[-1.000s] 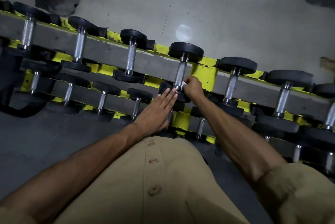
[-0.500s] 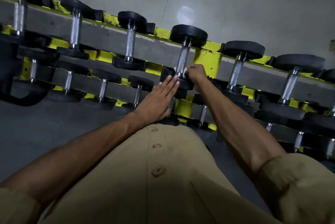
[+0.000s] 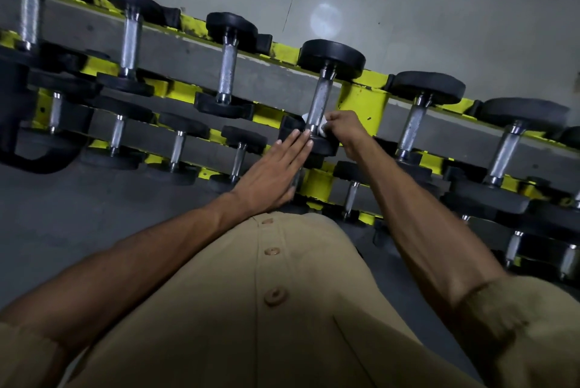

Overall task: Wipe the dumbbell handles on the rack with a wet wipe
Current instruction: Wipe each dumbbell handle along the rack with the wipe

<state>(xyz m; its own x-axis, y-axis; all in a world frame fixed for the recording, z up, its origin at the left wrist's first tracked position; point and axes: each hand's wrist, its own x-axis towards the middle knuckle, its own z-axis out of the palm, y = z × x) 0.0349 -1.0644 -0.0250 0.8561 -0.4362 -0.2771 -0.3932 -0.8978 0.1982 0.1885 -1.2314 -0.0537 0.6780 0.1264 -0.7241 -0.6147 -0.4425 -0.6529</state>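
Your right hand (image 3: pixel 343 128) grips the wet wipe (image 3: pixel 318 127), wrapped round the lower end of the dumbbell handle (image 3: pixel 318 102) on the rack's (image 3: pixel 361 102) upper tier. Your left hand (image 3: pixel 276 174) lies flat, straight fingertips touching that dumbbell's near head (image 3: pixel 323 147).

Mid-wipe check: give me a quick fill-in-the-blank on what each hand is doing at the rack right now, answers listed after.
1. The right hand presses a white wipe against the near end of a dumbbell's metal ______.
2. The left hand lies with fingers ______, its fingertips on that dumbbell's near black weight.
3. The rack's frame is painted ______.
4. The person's shirt closes with ______ down the front.

Missing words: handle; straight; yellow; buttons
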